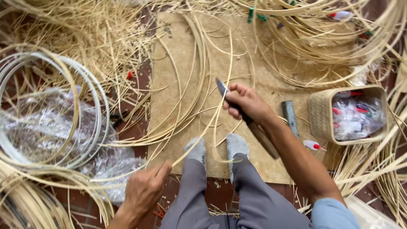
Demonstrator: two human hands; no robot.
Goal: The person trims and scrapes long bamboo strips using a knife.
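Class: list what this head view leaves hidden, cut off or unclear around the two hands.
- Knife: middle hidden inside right hand.
- Strip: end hidden in left hand.
- Basket contents: blurred by plastic wrapping.
- Coils: cut off by left edge.

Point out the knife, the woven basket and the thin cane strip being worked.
knife (221, 87): head view, on its blade.
woven basket (321, 114): head view, left wall.
cane strip (199, 146): head view, mid-length.

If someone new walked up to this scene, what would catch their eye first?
Probably the right hand at centre, gripping a knife against a thin cane strip that the left hand pulls taut at lower left. Pale cane strips lie heaped all around, with a small woven basket at right.
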